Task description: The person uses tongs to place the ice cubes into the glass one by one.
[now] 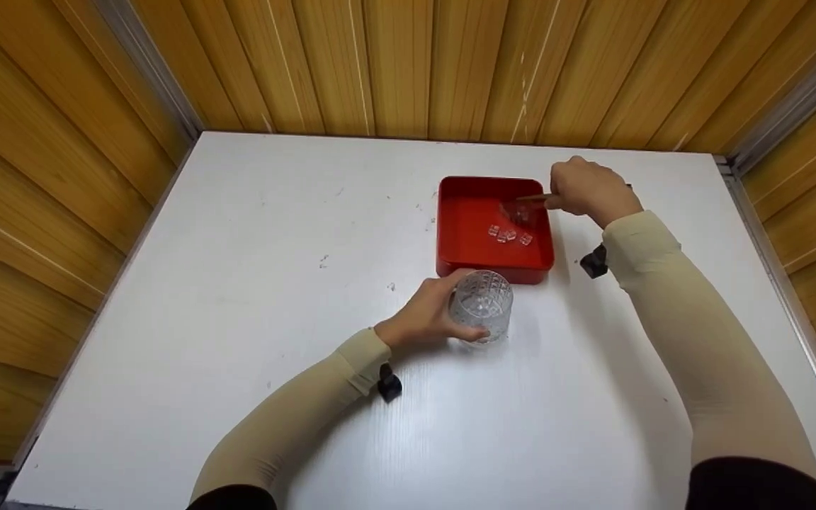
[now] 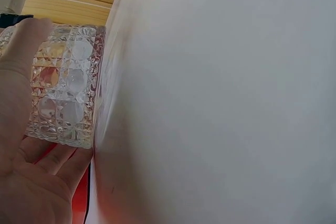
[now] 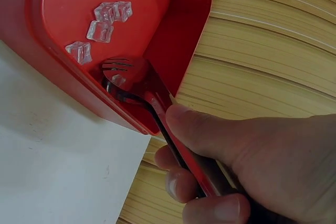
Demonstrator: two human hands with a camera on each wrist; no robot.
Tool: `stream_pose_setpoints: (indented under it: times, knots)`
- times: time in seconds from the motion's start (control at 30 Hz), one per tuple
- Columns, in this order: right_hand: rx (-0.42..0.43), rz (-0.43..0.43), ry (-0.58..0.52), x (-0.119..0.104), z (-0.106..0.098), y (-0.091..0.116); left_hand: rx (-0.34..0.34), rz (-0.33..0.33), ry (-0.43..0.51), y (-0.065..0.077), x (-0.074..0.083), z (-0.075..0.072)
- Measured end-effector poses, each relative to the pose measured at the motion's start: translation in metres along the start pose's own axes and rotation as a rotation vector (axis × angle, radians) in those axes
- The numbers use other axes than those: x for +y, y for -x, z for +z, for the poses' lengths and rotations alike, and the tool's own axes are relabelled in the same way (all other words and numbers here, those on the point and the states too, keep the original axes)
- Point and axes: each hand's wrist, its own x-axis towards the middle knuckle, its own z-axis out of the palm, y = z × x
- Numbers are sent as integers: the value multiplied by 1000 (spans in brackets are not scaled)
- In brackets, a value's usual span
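Observation:
My left hand point(image 1: 426, 312) holds a clear cut-glass tumbler point(image 1: 482, 308) upright on the table, in front of the red tray. In the left wrist view, the thumb and fingers lie on opposite sides of the patterned glass point(image 2: 68, 85). My right hand point(image 1: 588, 188) grips metal tongs point(image 3: 191, 163) by their arms, over the tray's right side. The fork-like end of the tongs point(image 3: 126, 69) reaches down into the tray, and a clear cube point(image 3: 118, 80) shows between the two ends. Several other clear ice-like cubes point(image 1: 511, 235) lie on the tray floor nearby.
The square red tray point(image 1: 465, 248) has raised walls and stands toward the back of the white table point(image 1: 295, 248). Wood-plank walls point(image 1: 394, 71) enclose the table at the back and both sides. Small specks point(image 1: 323, 261) dot the tabletop.

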Motion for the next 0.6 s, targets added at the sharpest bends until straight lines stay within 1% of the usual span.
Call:
stream_pose_setpoints:
  times: [0.3,0.5,0.6]
  knots:
    - [-7,13,20,-8,-2,-1,-7,-7,23,1,-1,0]
    - [-30,33,-31,-5,-1,0,-16,-13,33,1,0,-1]
    - [-27,34,-42,-3,-1,1,-15,-14,41,1,2,-1]
